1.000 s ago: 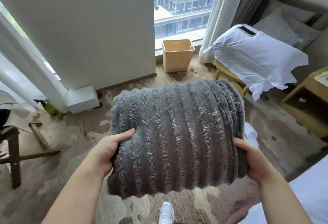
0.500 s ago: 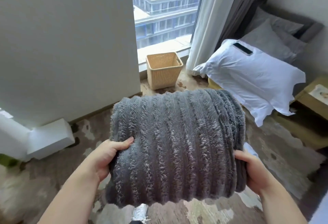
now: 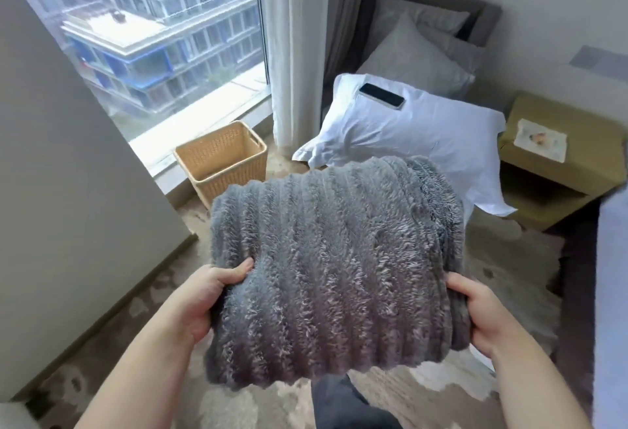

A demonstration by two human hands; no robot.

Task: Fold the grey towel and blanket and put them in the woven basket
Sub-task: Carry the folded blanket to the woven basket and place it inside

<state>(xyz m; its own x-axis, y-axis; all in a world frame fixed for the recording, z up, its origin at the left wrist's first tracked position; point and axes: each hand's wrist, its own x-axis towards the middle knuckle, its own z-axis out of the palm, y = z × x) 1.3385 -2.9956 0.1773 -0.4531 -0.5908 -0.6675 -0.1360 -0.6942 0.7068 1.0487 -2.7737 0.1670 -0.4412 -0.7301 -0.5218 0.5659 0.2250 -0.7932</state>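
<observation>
The folded grey ribbed fleece blanket [image 3: 334,268] is held in mid-air, gripped at its near corners: left hand [image 3: 204,296] thumb on top, right hand [image 3: 477,314] thumb curled over the edge. Beyond the fingers, the tan woven basket [image 3: 222,163] stands on the floor beside the window [image 3: 153,37]; a white pillow [image 3: 407,136] bearing a black phone [image 3: 382,95] lies past the right hand.

We see a blanket [image 3: 333,258] of charcoal grey, its plush pile ribbed in parallel stripes with paler, frosted tips. The woven basket [image 3: 221,160] is light tan with a fine lattice weave. The pillow [image 3: 424,136] is plain white, the phone [image 3: 382,95] black with a pale rim. The carpet [image 3: 142,306] is mottled brown and cream, the bedside cabinet [image 3: 560,170] mustard-olive, the curtain [image 3: 292,37] white.
</observation>
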